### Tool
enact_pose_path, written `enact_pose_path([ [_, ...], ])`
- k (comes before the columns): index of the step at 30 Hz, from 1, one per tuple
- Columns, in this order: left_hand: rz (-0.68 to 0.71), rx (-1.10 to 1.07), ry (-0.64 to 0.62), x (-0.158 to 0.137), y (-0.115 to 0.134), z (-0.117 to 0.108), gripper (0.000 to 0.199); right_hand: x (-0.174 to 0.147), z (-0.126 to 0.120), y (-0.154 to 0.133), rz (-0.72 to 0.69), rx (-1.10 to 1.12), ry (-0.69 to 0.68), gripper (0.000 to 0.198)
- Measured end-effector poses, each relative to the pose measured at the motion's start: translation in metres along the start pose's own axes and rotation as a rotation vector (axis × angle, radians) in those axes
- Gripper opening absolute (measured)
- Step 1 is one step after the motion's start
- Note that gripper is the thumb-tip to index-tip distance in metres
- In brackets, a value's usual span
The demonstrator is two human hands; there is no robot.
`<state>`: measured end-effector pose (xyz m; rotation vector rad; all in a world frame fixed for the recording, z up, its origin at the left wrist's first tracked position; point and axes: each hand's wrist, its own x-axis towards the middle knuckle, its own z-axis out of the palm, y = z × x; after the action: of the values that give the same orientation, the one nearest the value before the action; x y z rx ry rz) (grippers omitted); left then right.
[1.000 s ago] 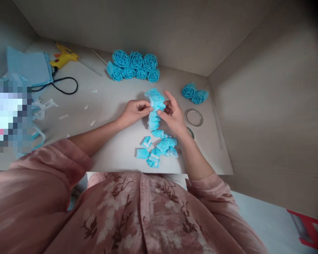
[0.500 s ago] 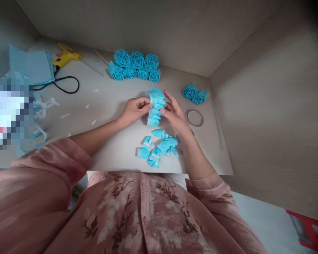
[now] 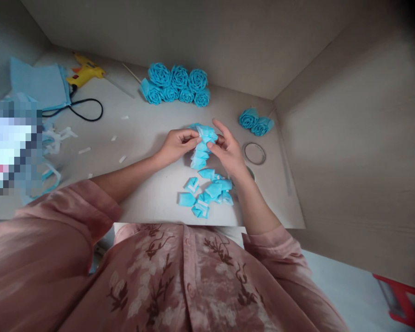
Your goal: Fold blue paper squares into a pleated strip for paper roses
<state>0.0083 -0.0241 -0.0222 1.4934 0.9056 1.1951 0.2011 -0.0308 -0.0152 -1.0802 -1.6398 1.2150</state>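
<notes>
Ruffled light-blue strip (image 3: 203, 148) is held up between the two hands over the middle of the worktop (image 3: 141, 189), just beyond a scatter of loose folded blue pieces (image 3: 213, 189). Its upper end, which stands up beyond the fingers half a second ago, now curls down and back toward the left, while its lower end swings slightly left. Whether that end touches the worktop, I cannot tell. The left hand (image 3: 179, 143) pinches one edge between thumb and forefinger; the right hand (image 3: 226, 150) holds the opposite edge, one finger raised clear. Both hands keep nearly the same place, so the change looks like a turning or settling of the pleats rather than a piece being added. The loose pieces lie as before, as do the clustered blue roses (image 3: 179, 86) and the yellow glue gun (image 3: 86, 74) farther back.
</notes>
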Motion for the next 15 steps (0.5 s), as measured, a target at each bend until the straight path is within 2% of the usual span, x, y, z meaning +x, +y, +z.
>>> enact_pose_path([
  [15,0.024,0.082,-0.013,-0.0006,-0.0015,0.0023,0.026,-0.0008,0.0022,0.0049,-0.031,-0.042,-0.013,0.086],
])
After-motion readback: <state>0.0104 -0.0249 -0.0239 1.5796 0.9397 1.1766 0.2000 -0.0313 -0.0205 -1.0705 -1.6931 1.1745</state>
